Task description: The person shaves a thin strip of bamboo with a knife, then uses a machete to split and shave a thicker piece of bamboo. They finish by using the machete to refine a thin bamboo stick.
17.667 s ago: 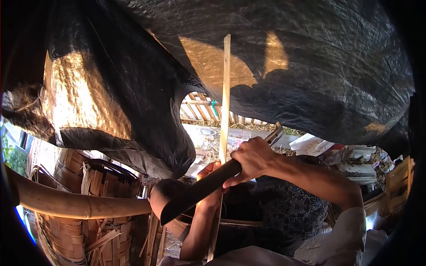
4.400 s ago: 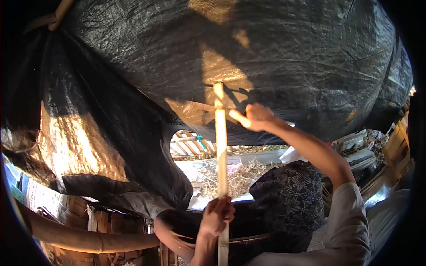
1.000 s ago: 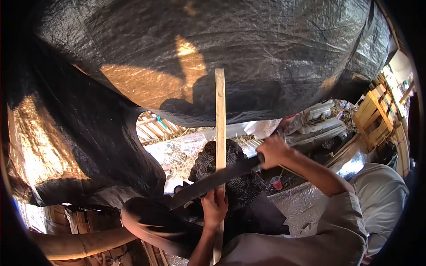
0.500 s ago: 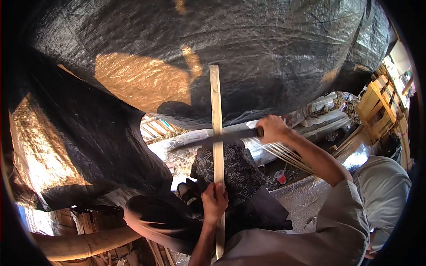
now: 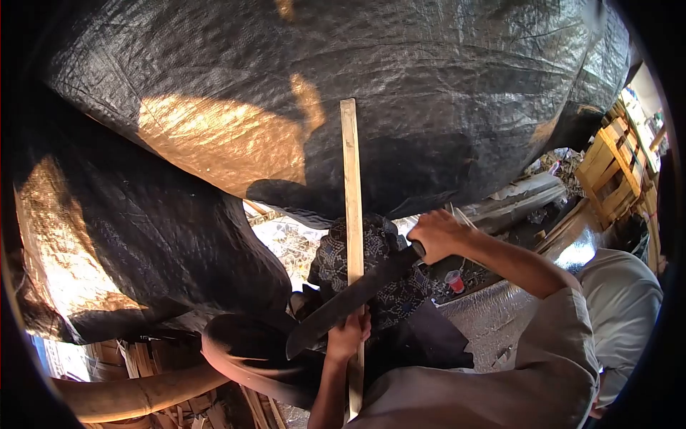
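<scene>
My left hand [image 5: 346,337] is closed around the lower part of a long, flat bamboo strip [image 5: 352,186], which stands nearly upright in the view. In my right hand [image 5: 441,236] is the handle of a machete [image 5: 357,292]. Its dark, broad blade slants down to the left across the strip, the tip overlapping the area just above my left wrist. Behind the strip, dark patterned cloth [image 5: 382,243] lies over my lap.
A black tarpaulin [image 5: 400,79] hangs close in front. At the right are a wooden crate [image 5: 611,164], bamboo poles [image 5: 525,200] and a red plastic cup [image 5: 454,281]. A thick curved bamboo pole [image 5: 143,397] crosses the lower left. Another person's sleeve or trouser [image 5: 620,307] shows at far right.
The machete has come down along the strip, from near level to slanted, its blade now close to my left hand. My left hand still grips the strip.
</scene>
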### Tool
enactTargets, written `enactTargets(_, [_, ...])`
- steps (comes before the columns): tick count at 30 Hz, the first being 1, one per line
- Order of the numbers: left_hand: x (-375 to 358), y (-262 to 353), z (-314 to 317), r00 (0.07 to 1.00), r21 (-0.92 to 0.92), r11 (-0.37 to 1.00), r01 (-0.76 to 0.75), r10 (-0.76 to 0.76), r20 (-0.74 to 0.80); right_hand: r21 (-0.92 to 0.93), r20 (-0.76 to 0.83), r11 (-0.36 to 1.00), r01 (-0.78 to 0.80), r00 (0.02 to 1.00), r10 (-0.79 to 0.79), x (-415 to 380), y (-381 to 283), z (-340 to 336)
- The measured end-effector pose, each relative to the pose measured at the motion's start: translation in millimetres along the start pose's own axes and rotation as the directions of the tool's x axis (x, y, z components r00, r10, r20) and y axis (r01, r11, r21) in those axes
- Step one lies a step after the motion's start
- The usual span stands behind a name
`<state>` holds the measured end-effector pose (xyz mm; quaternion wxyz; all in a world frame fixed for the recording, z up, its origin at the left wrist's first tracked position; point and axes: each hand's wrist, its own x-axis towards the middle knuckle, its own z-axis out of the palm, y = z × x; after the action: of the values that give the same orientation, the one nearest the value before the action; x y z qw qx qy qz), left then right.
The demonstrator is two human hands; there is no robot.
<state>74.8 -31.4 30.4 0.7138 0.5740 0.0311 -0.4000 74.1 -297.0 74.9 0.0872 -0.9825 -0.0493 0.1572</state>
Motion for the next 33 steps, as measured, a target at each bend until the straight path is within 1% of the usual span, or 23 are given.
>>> enactTargets(1, [1.5,3.4,-3.0,1.0,-0.003,1.0,-0.003,0.003,-0.001,0.029,-0.02,1.0,0.006,1.0,-0.006,-3.2,-3.0,4.1])
enactTargets(3, [3.5,9.7,-11.3,0.962,-0.202,0.947,0.248,-0.218,0.162,0.071,-0.028,0.997,-0.012,0.999,0.014,-6.9,-9.1,22.7])
enactTargets(4, [6.1,9.3,-14.9,0.964,-0.21,0.946,0.246,-0.216,0.157,0.116,-0.043,0.993,-0.034,0.998,0.039,-7.8,-12.6,30.3])
enactTargets(6, [7.6,8.6,-19.6,0.94,-0.246,0.939,0.239,-0.16,0.3,0.093,-0.045,0.996,-0.009,0.999,0.014,-8.4,-14.8,32.9])
enactTargets(7, [6.7,9.1,-16.6,0.941,-0.248,0.938,0.243,-0.165,0.296,0.076,-0.009,0.997,-0.031,0.999,0.032,-6.8,-16.3,23.7])
enactTargets(8, [4.3,10.2,-11.4,0.957,-0.221,0.957,0.187,-0.127,0.259,0.057,0.026,0.997,-0.053,0.998,0.052,-5.3,-17.2,18.5])
enactTargets(10, [3.5,8.7,-7.9,0.971,-0.191,0.973,0.13,-0.086,0.222,-0.002,0.016,0.999,-0.05,0.999,0.05,0.0,-12.0,20.2])
enactTargets(12, [4.7,3.9,-8.7,0.981,-0.089,0.983,0.159,-0.147,0.127,-0.11,-0.083,0.994,-0.011,0.997,0.002,7.9,-5.3,12.6])
enactTargets(14, [3.9,10.0,-6.1,0.977,-0.143,0.971,0.193,-0.177,0.117,0.035,-0.167,0.989,-0.141,0.975,0.145,26.5,15.4,8.4])
enactTargets(15, [5.2,13.6,-6.0,0.976,-0.196,0.959,0.207,-0.189,0.107,0.248,-0.286,0.954,-0.171,0.928,0.24,34.8,28.2,20.5])
enactTargets(16, [3.3,12.7,-5.2,0.977,-0.202,0.958,0.205,-0.188,0.1,0.246,-0.283,0.955,-0.163,0.931,0.232,36.3,26.1,14.5])
enactTargets(18, [3.6,12.5,-4.3,0.99,-0.13,0.983,0.131,-0.123,0.066,0.492,-0.079,0.83,-0.262,0.936,0.342,36.0,19.6,2.5])
enactTargets(19, [4.4,13.4,-4.9,0.99,-0.124,0.983,0.132,-0.124,0.068,0.493,-0.1,0.851,-0.183,0.96,0.263,31.5,16.3,6.4])
enactTargets(20, [5.2,13.3,-4.8,0.988,-0.131,0.981,0.144,-0.136,0.068,0.493,-0.1,0.85,-0.186,0.958,0.268,24.8,10.1,11.1])
enactTargets(22, [6.6,9.8,-5.5,0.987,-0.146,0.977,0.158,-0.149,0.067,0.302,-0.014,0.951,-0.071,0.997,0.079,12.9,-2.4,12.6])
enactTargets(23, [6.3,6.1,-7.3,0.979,-0.149,0.968,0.202,-0.199,0.037,0.302,-0.005,0.951,-0.071,0.997,0.077,11.9,-6.0,6.4])
enactTargets(25, [5.4,1.4,-9.7,0.967,-0.152,0.956,0.252,-0.254,0.004,-0.009,0.189,0.998,0.059,0.98,-0.056,14.0,-14.2,-6.4])
enactTargets(26, [4.5,0.5,-10.0,0.973,-0.132,0.965,0.228,-0.225,0.043,-0.003,0.193,0.998,0.061,0.979,-0.059,17.7,-10.4,-7.7])
enactTargets(28, [2.2,4.6,-9.6,0.976,-0.105,0.972,0.209,-0.201,0.083,-0.048,0.043,0.998,-0.029,0.999,0.031,28.1,3.3,-9.1])
enactTargets(30, [2.9,13.6,-5.0,0.982,-0.098,0.978,0.186,-0.182,0.044,0.195,-0.157,0.966,-0.168,0.967,0.2,37.3,27.0,-0.5])
enactTargets(31, [1.1,13.5,-4.1,0.983,-0.101,0.978,0.181,-0.177,0.044,0.377,-0.183,0.89,-0.256,0.922,0.342,42.8,31.5,-0.2])
enactTargets(32, [-0.3,12.8,-3.3,0.985,-0.104,0.979,0.174,-0.172,0.026,0.377,-0.189,0.891,-0.254,0.92,0.343,44.0,32.3,2.0])
enactTargets(33, [-0.6,13.8,-3.4,0.986,-0.101,0.981,0.166,-0.166,0.012,0.48,-0.142,0.826,-0.296,0.903,0.406,45.0,32.6,2.5])
